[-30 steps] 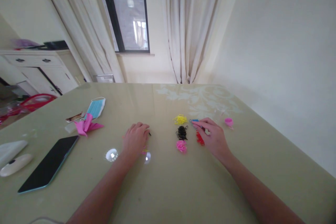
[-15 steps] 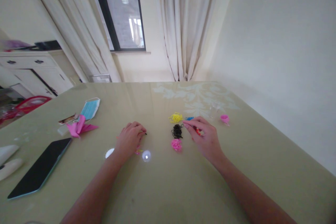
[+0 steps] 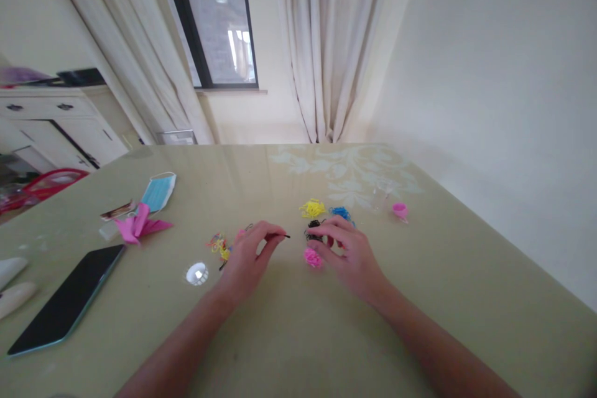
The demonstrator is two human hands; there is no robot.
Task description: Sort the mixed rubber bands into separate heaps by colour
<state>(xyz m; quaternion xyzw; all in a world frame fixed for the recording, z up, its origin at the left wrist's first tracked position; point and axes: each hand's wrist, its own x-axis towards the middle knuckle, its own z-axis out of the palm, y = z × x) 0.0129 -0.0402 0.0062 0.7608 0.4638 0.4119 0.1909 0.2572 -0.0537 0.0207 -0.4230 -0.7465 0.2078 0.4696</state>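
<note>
My left hand (image 3: 249, 258) is closed in a pinch, and a small black rubber band (image 3: 287, 236) pokes out past its fingertips. Partly behind that hand lies a mixed heap of coloured rubber bands (image 3: 220, 245). My right hand (image 3: 349, 255) hovers at the pile of black rubber bands (image 3: 314, 224), thumb and forefinger apart over it; the pile is partly hidden by the fingers. Around it are piles of yellow rubber bands (image 3: 312, 208), blue rubber bands (image 3: 341, 213) and pink rubber bands (image 3: 312, 258).
On the left lie a tablet (image 3: 69, 298), a pink folded paper shape (image 3: 140, 224) and a blue face mask (image 3: 158, 193). A small clear domed piece (image 3: 197, 273) is near my left forearm. A pink cup-like piece (image 3: 400, 210) sits to the right on the glossy table (image 3: 298, 348).
My left hand has moved right, off the mixed heap, carrying the black rubber band. My right hand has shifted left and down to the black pile, its fingers now parted.
</note>
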